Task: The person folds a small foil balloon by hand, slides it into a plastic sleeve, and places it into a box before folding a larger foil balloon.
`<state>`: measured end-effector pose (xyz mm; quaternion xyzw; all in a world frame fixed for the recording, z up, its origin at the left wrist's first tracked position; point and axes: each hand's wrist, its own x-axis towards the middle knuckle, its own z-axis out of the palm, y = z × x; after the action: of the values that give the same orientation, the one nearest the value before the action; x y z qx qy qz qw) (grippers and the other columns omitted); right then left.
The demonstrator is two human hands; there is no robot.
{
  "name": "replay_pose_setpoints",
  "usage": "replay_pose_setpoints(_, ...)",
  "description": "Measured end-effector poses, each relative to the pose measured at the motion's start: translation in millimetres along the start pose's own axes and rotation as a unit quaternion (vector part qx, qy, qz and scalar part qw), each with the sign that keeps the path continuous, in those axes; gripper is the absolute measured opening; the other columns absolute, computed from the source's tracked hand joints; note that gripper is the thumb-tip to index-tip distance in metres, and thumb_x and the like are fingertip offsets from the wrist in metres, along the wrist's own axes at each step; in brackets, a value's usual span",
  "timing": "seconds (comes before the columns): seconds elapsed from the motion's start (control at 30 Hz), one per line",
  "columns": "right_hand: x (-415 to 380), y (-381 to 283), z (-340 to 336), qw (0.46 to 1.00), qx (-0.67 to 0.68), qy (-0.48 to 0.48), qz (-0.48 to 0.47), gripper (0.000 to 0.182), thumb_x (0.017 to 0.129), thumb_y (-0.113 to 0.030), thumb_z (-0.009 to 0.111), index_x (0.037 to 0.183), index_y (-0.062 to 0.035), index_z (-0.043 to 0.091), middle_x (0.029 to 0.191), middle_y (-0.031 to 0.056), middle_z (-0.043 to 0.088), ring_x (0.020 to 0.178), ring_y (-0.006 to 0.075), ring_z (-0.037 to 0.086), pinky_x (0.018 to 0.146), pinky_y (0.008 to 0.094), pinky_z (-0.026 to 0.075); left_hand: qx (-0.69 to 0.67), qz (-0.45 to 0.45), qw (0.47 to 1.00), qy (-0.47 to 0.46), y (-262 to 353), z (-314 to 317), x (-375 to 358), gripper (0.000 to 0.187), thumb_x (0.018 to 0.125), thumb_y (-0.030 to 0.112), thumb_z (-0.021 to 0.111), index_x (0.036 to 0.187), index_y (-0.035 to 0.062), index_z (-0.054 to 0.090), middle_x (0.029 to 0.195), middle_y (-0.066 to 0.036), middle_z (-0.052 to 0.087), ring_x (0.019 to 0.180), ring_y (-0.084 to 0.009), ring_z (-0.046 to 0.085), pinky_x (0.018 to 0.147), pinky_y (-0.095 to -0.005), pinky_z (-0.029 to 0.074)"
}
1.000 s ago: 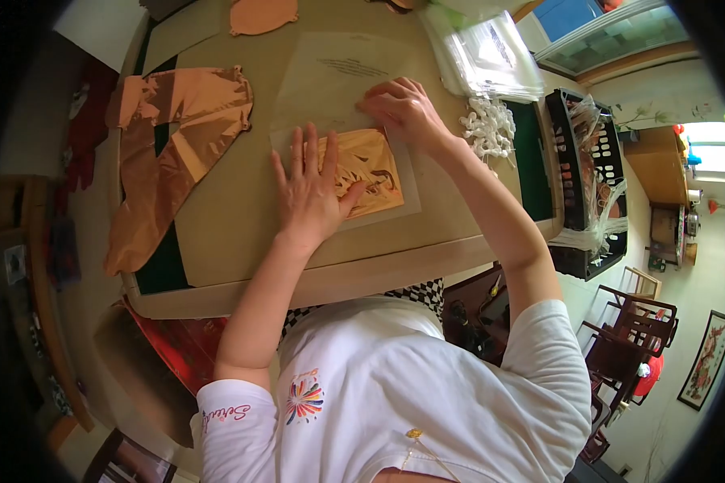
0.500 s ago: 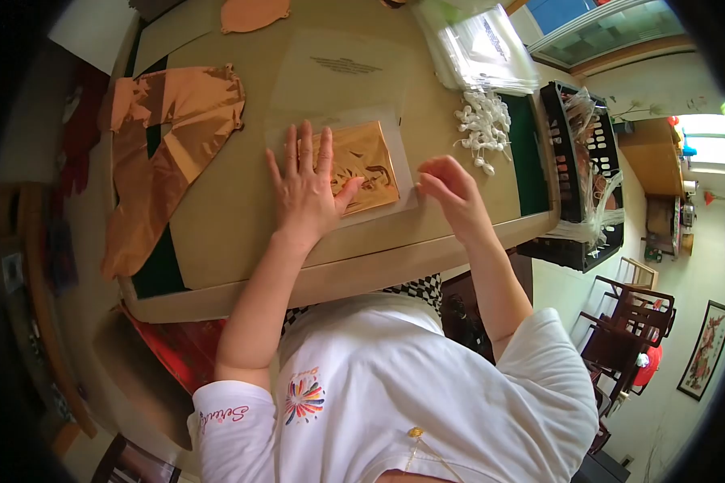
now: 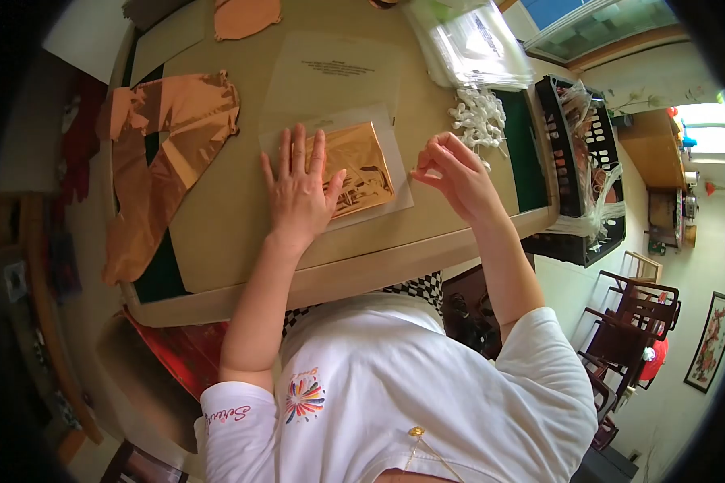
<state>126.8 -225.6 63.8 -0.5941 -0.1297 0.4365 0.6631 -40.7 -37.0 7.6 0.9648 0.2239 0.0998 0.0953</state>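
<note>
My left hand (image 3: 300,189) lies flat with fingers spread, pressing on the left part of a folded rose-gold foil sheet (image 3: 362,173). Beneath the foil is a clear plastic bag (image 3: 334,80) with printed lines near its far end, flat on the table. My right hand (image 3: 457,173) is just right of the bag's edge, thumb and fingers pinched together. Whether anything is between those fingertips is too small to make out. An uncreased flat foil balloon (image 3: 173,153) in the same rose gold lies to the left.
White string bundles (image 3: 479,117) lie at the right, below a stack of clear bags (image 3: 479,48). Another foil piece (image 3: 247,18) is at the far edge. A black plastic crate (image 3: 576,169) stands beside the table's (image 3: 338,262) right side.
My right hand has shifted slightly away from the bag's right edge, still pinched. My left hand stays spread on the folded foil. The whole view has shifted slightly.
</note>
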Motion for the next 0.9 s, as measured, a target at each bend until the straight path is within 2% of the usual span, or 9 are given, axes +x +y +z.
replay_pose_setpoints(0.13, -3, -13, 4, 0.997, -0.064, -0.042, 0.025, 0.019, 0.102, -0.03, 0.053, 0.1, -0.0107, 0.054, 0.087, -0.0022, 0.059, 0.085, 0.0077, 0.057, 0.082, 0.0284, 0.047, -0.008, 0.005, 1.0, -0.002, -1, 0, 0, 0.065, 0.099, 0.044, 0.045, 0.153, 0.0139, 0.028, 0.158, -0.017, 0.023, 0.147, -0.0353, 0.02, 0.115, -0.0625, 0.012)
replay_pose_setpoints(0.23, -11, -9, -8, 0.993, 0.003, -0.084, 0.08, 0.015, 0.105, -0.022, 0.047, 0.1, -0.0106, 0.055, 0.088, 0.001, 0.06, 0.084, 0.0106, 0.058, 0.08, 0.0316, 0.048, -0.009, 0.003, 1.0, 0.001, -1, 0, 0, 0.064, 0.099, 0.043, 0.045, 0.153, 0.0136, 0.029, 0.158, -0.018, 0.024, 0.146, -0.0358, 0.021, 0.115, -0.0631, 0.014)
replay_pose_setpoints(0.33, -27, -13, -6, 0.989, 0.046, -0.096, 0.098, 0.018, 0.103, -0.028, 0.049, 0.099, -0.0117, 0.056, 0.086, -0.001, 0.06, 0.084, 0.0094, 0.057, 0.085, 0.031, 0.046, -0.008, 0.0, 1.0, -0.004, 0, -2, 1, 0.062, 0.099, 0.042, 0.045, 0.152, 0.0133, 0.029, 0.157, -0.018, 0.026, 0.146, -0.036, 0.022, 0.114, -0.0632, 0.017)
replay_pose_setpoints(0.43, -35, -7, -8, 0.982, 0.127, -0.085, 0.116, 0.019, 0.104, -0.028, 0.047, 0.1, -0.0124, 0.056, 0.087, -0.0006, 0.061, 0.084, 0.0103, 0.058, 0.086, 0.0336, 0.046, -0.001, -0.001, 1.0, 0.003, -1, -3, 2, 0.061, 0.098, 0.042, 0.047, 0.15, 0.012, 0.035, 0.154, -0.018, 0.032, 0.144, -0.035, 0.026, 0.114, -0.0618, 0.02)
replay_pose_setpoints(0.73, -37, 13, -12, 0.96, 0.265, -0.041, 0.082, 0.016, 0.102, -0.028, 0.049, 0.105, -0.0154, 0.058, 0.087, -0.0006, 0.061, 0.086, 0.0123, 0.058, 0.091, 0.0417, 0.045, 0.0, -0.001, 1.0, -0.006, -2, -4, 4, 0.058, 0.099, 0.04, 0.047, 0.15, 0.014, 0.036, 0.155, -0.017, 0.031, 0.145, -0.0338, 0.026, 0.114, -0.0612, 0.019)
replay_pose_setpoints(0.83, -37, 18, -15, 0.959, 0.274, -0.043, 0.057, 0.013, 0.101, -0.025, 0.052, 0.104, -0.0146, 0.059, 0.088, -0.0006, 0.062, 0.087, 0.0117, 0.058, 0.092, 0.0433, 0.045, 0.004, 0.0, 1.0, -0.004, -1, -4, 4, 0.058, 0.099, 0.04, 0.047, 0.15, 0.014, 0.035, 0.154, -0.017, 0.032, 0.145, -0.0337, 0.026, 0.115, -0.0605, 0.019)
replay_pose_setpoints(0.9, -41, 22, -14, 0.993, 0.117, 0.009, -0.004, 0.014, 0.099, -0.021, 0.054, 0.108, -0.0131, 0.06, 0.093, 0.0023, 0.064, 0.092, 0.0158, 0.06, 0.097, 0.0462, 0.043, 0.003, -0.002, 1.0, -0.002, -2, -5, 4, 0.058, 0.099, 0.039, 0.047, 0.15, 0.0136, 0.035, 0.154, -0.016, 0.033, 0.144, -0.0331, 0.027, 0.115, -0.0601, 0.02)
